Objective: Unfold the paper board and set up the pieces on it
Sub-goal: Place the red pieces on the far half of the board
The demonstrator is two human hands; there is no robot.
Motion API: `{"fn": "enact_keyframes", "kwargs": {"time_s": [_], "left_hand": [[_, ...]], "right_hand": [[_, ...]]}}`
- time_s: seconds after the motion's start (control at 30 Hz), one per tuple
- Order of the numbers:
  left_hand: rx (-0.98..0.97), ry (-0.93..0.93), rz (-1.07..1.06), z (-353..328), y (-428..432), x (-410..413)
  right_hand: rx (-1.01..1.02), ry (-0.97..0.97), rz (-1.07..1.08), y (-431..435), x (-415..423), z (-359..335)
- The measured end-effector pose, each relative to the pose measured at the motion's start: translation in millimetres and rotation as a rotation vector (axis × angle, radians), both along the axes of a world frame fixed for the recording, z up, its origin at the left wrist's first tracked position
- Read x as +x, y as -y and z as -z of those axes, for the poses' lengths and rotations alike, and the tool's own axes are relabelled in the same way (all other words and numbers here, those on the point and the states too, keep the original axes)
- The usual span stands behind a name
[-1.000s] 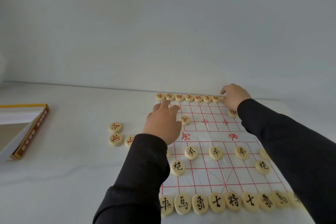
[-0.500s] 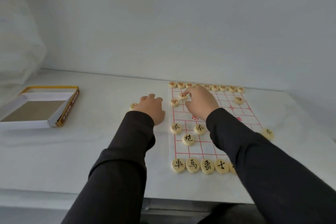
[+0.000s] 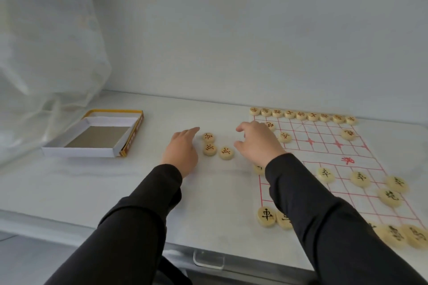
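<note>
Left hand (image 3: 183,149) and right hand (image 3: 258,143), both empty and loose, flank three stray pieces (image 3: 210,148) mid-frame, probably headed for the board (image 3: 324,133).

Soft even daylight, blurred edges

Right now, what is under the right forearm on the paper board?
A pale piece peeks out beside the cuff, and a black-marked piece in the near row is half covered. The right forearm hides the paper board between them and anything lying there.
</note>
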State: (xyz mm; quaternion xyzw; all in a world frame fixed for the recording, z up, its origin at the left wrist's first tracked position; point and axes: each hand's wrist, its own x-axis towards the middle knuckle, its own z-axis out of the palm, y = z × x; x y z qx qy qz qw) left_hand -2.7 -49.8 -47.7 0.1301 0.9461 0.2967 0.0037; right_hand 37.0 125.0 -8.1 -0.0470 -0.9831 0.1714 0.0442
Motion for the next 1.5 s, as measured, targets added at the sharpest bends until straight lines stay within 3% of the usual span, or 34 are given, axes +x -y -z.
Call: {"fn": "enact_keyframes", "kwargs": {"time_s": [0.23,0.4,0.7,0.87,1.13,1.4,1.5], "left_hand": [[-0.059,-0.097,0.057,16.0,-8.1,-7.9],[-0.028,-0.105,0.078,16.7,-9.6,-14.3],[-0.214,-0.172,0.143,18.6,-15.1,-15.6],[-0.108,-0.134,0.151,14.1,-15.6,-17.3],[-0.273,-0.026,0.095,0.4,-2.2,-19.3],[0.076,-0.143,-0.028,2.0,-6.5,-18.7],[0.082,-0.137,0.0,2.9,-19.1,-17.4]], "right_hand": [[0.138,0.178,-0.068,18.2,-5.2,20.0],[0.085,0.14,-0.063,14.6,-8.0,19.7],[0.073,0.132,-0.042,10.2,-10.8,21.8],[0.052,0.129,-0.04,7.5,-11.7,23.5],[0.038,0.114,-0.027,7.4,-13.6,24.9],[0.029,0.119,-0.032,4.1,-13.9,23.8],[0.046,0.107,-0.032,4.3,-12.7,25.7]]}}
